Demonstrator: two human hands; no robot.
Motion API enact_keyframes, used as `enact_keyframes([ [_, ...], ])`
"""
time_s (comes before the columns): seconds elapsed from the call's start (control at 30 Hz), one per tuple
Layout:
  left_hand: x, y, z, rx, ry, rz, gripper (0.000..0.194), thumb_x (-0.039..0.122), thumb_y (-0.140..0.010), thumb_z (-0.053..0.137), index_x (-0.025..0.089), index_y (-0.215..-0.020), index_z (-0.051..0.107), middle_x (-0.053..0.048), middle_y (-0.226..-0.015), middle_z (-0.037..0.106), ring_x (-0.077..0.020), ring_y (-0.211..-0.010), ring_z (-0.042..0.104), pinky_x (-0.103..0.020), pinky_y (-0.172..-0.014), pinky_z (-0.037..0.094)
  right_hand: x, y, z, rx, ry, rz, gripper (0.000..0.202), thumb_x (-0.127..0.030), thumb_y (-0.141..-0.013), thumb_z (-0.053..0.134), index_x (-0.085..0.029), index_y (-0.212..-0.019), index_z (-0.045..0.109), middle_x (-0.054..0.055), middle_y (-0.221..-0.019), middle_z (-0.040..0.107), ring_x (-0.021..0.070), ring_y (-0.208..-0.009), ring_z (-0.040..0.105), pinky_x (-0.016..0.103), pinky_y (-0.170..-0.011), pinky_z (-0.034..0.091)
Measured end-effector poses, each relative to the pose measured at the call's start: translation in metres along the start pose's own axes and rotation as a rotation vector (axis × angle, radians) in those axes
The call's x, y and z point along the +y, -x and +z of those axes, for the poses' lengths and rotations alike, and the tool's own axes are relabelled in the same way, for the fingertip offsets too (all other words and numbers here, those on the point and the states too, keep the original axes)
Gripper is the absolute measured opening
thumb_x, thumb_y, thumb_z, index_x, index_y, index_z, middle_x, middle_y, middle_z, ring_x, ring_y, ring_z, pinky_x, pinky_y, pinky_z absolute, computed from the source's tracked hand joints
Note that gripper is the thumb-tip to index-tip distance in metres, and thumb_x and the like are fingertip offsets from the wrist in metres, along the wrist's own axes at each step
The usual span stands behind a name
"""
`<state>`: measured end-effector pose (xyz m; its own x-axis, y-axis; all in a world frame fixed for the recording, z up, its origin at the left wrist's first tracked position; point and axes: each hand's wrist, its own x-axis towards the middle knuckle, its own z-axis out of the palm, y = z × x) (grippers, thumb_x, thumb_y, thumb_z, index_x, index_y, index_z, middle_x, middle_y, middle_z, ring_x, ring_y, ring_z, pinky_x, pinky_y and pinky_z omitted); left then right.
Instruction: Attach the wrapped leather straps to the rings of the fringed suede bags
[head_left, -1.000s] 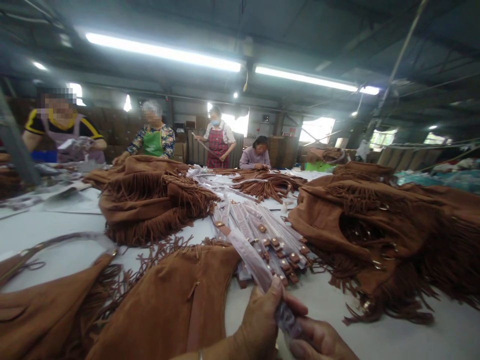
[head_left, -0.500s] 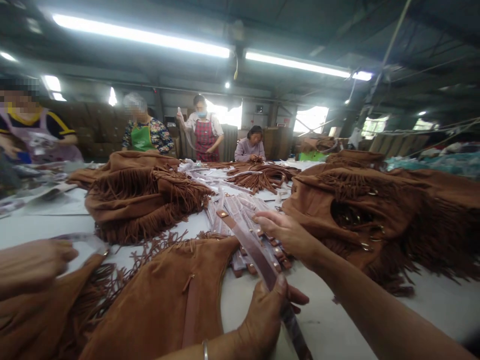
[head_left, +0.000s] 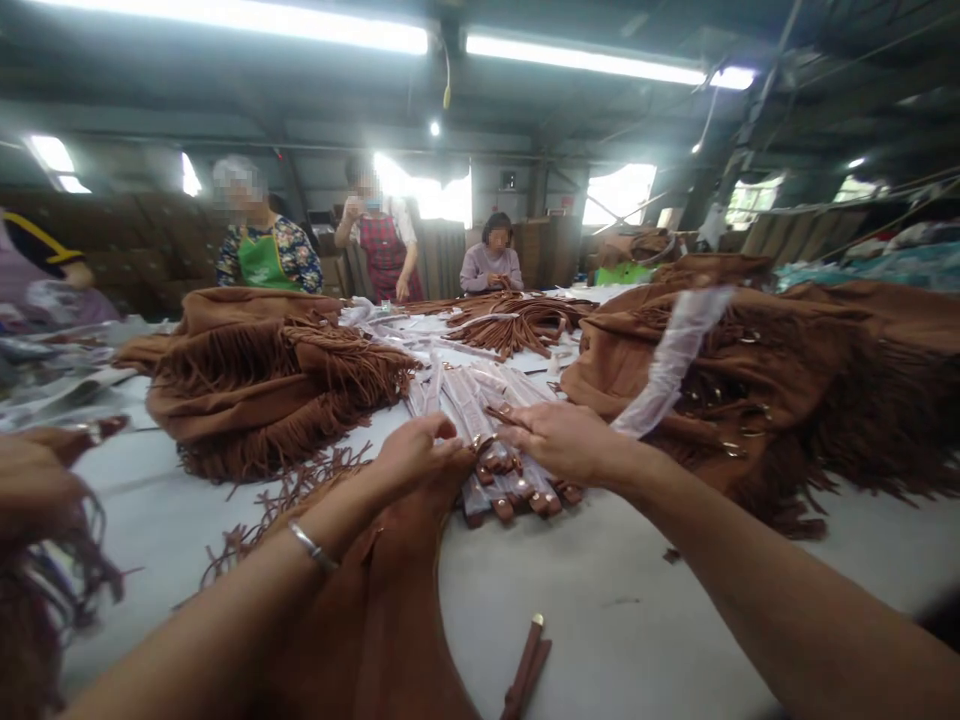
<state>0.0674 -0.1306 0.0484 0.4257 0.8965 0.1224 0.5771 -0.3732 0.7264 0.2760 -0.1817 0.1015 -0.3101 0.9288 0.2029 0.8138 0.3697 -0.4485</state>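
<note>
My left hand (head_left: 424,450), with a silver bracelet on the wrist, pinches the end of a brown suede bag (head_left: 390,590) near a metal ring (head_left: 482,442). Close on its right, my right hand (head_left: 555,440) is closed round the brown end of a strap. A plastic-wrapped length (head_left: 667,370) sticks up behind my right wrist. Beyond both hands lies a pile of wrapped straps (head_left: 536,490) with brown, studded ends. The bag's fringe spreads to the left.
Fringed brown bags are heaped at left (head_left: 247,380) and right (head_left: 712,400) on the white table (head_left: 600,600). A short brown strap (head_left: 527,665) lies near the front. Another person's hand (head_left: 37,480) is at the left edge. Several people stand or sit across the table.
My left hand has moved up and left from the strap to the bag's end. My right hand now has the strap's end, and the wrapped length has swung up to the right. The short strap shows.
</note>
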Motion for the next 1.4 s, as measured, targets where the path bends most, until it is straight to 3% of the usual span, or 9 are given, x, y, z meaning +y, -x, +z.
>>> enact_keyframes([
  [0.1, -0.029, -0.022, 0.000, -0.112, -0.021, -0.029, 0.027, 0.041, -0.070, 0.061, 0.015, -0.074, 0.060, -0.002, -0.068, 0.057, -0.0170, -0.066, 0.048, -0.023, -0.057, 0.033, 0.021, 0.017, 0.032, -0.150, -0.319, 0.129, 0.061, -0.062, -0.086, 0.031, -0.013, -0.065, 0.061, 0.003, -0.056, 0.054, 0.0108, -0.048, 0.048, 0.023, -0.047, 0.031],
  [0.17, -0.041, -0.031, 0.006, -0.246, -0.009, -0.021, 0.032, 0.046, -0.070, 0.061, 0.015, -0.076, 0.062, -0.002, -0.068, 0.058, -0.0157, -0.062, 0.049, -0.022, -0.055, 0.034, 0.031, 0.025, 0.056, -0.159, -0.540, 0.205, 0.070, -0.068, -0.084, 0.025, -0.012, -0.057, 0.057, 0.000, -0.046, 0.045, 0.0081, -0.040, 0.039, 0.022, -0.042, 0.026],
  [0.3, -0.046, -0.043, 0.011, -0.454, 0.033, 0.004, 0.039, 0.052, -0.069, 0.060, 0.014, -0.078, 0.062, 0.000, -0.070, 0.057, -0.0139, -0.062, 0.047, -0.020, -0.056, 0.035, 0.045, 0.030, 0.088, -0.128, -0.913, 0.219, 0.062, -0.067, -0.080, 0.039, -0.011, -0.058, 0.053, -0.005, -0.045, 0.037, 0.0041, -0.038, 0.022, 0.021, -0.039, 0.014],
  [0.47, -0.033, -0.048, -0.006, -0.572, 0.058, 0.032, 0.036, 0.050, -0.066, 0.063, 0.016, -0.074, 0.056, 0.002, -0.067, 0.049, -0.0124, -0.062, 0.043, -0.020, -0.055, 0.033, 0.057, 0.035, 0.091, -0.173, -1.096, 0.229, 0.049, -0.059, -0.078, 0.053, -0.011, -0.067, 0.054, -0.007, -0.047, 0.035, 0.0031, -0.037, 0.020, 0.020, -0.036, 0.010],
  [0.63, -0.012, -0.027, -0.002, -0.520, -0.048, 0.086, 0.029, 0.041, -0.067, 0.066, 0.019, -0.074, 0.048, 0.004, -0.066, 0.042, -0.0116, -0.061, 0.037, -0.020, -0.053, 0.026, 0.062, 0.045, 0.083, -0.108, -1.085, 0.232, 0.042, -0.051, -0.072, 0.064, -0.014, -0.063, 0.048, -0.006, -0.047, 0.044, 0.0033, -0.037, 0.033, 0.016, -0.036, 0.023],
  [0.8, 0.002, 0.013, 0.021, -0.172, -0.688, 0.208, 0.009, 0.028, -0.081, 0.049, 0.021, -0.087, 0.051, -0.001, -0.072, 0.052, -0.0173, -0.062, 0.046, -0.026, -0.057, 0.026, 0.054, 0.053, 0.073, 0.016, -1.128, 0.251, 0.034, -0.045, -0.076, 0.063, -0.014, -0.072, 0.050, -0.005, -0.049, 0.049, 0.0039, -0.036, 0.037, 0.015, -0.035, 0.028],
  [0.9, 0.010, 0.033, 0.030, -0.086, -0.913, 0.258, 0.015, 0.019, -0.085, 0.038, 0.019, -0.090, 0.052, -0.007, -0.075, 0.055, -0.0226, -0.067, 0.052, -0.031, -0.060, 0.031, 0.047, 0.054, 0.075, 0.121, -1.233, 0.301, 0.035, -0.043, -0.076, 0.063, -0.015, -0.069, 0.045, -0.007, -0.047, 0.043, 0.0020, -0.035, 0.031, 0.014, -0.033, 0.021],
  [1.17, 0.031, 0.047, 0.043, -0.083, -0.862, 0.159, 0.017, 0.010, -0.078, 0.040, 0.013, -0.078, 0.056, -0.011, -0.070, 0.059, -0.0248, -0.065, 0.058, -0.033, -0.062, 0.039, 0.022, 0.056, 0.092, 0.013, -1.460, 0.403, 0.035, -0.041, -0.070, 0.070, -0.015, -0.070, 0.046, -0.011, -0.046, 0.032, 0.0004, -0.034, 0.020, 0.014, -0.032, 0.013],
  [1.4, 0.038, 0.041, 0.048, -0.205, -0.810, 0.110, 0.016, 0.014, -0.073, 0.043, 0.018, -0.081, 0.057, -0.006, -0.072, 0.063, -0.0251, -0.068, 0.062, -0.031, -0.059, 0.043, 0.025, 0.055, 0.099, -0.030, -1.461, 0.448, 0.037, -0.041, -0.068, 0.071, -0.016, -0.071, 0.044, -0.011, -0.047, 0.030, 0.0012, -0.037, 0.020, 0.013, -0.033, 0.015],
])
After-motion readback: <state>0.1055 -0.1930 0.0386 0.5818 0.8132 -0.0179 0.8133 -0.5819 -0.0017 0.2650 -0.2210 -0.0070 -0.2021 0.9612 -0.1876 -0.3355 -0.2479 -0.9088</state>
